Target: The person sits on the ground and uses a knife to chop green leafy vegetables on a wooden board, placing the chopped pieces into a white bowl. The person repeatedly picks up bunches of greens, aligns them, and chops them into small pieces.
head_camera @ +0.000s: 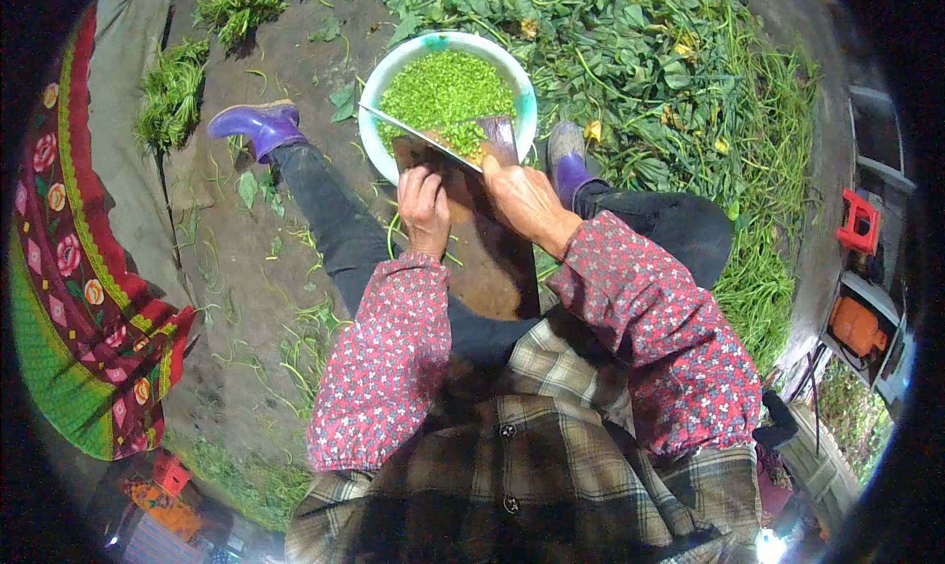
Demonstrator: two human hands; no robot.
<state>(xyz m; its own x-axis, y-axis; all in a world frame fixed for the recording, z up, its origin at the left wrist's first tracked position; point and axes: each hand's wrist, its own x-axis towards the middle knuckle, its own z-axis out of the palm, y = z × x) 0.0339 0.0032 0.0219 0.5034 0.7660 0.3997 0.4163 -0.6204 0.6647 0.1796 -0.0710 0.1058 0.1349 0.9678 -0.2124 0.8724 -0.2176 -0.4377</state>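
Note:
My right hand point(517, 195) is closed around the handle end of a long-bladed knife point(421, 137), whose blade slants up to the left over the basin. My left hand point(425, 206) has its fingers curled down on the board just beside the blade; what lies under them is hidden. The wooden board point(483, 272) rests between my legs, its far end over the rim of a white and green basin point(526, 114). Finely chopped green pieces point(443, 84) lie heaped in the basin, and some lie on the board's far end beyond the blade.
A broad heap of leafy green vines point(650, 84) spreads at the right. Bundles of green stems point(173, 95) lie at the upper left, near a grey cloth point(129, 69) and a flowered blanket point(96, 269). My purple boots point(255, 125) flank the basin. A red plastic stool point(858, 221) stands far right.

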